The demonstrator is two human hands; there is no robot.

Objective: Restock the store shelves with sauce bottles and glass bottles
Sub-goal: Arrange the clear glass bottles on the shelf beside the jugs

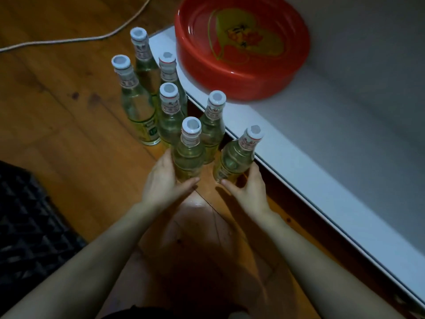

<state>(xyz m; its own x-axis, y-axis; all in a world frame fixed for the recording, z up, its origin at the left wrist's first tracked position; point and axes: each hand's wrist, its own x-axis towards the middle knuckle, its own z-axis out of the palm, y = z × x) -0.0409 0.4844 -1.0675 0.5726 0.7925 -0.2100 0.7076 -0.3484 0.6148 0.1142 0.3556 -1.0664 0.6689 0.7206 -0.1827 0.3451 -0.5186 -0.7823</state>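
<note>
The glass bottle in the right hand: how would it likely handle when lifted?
The glass bottle looks full of liquid, so probably heavy for its size. Smooth glass may slip in the right hand. Tall, narrow and tilted, it could tip easily and break.

Dim wooden floor point(57, 116) beside a white shelf board point(322, 157)

Both hands bare: left hand point(165, 183), right hand point(248, 190). Uncovered over whole visible length: left forearm point(92, 249), right forearm point(310, 254). Between arms at lower frame edge showed dark garment point(149, 313), cut too dim to tell.
</note>
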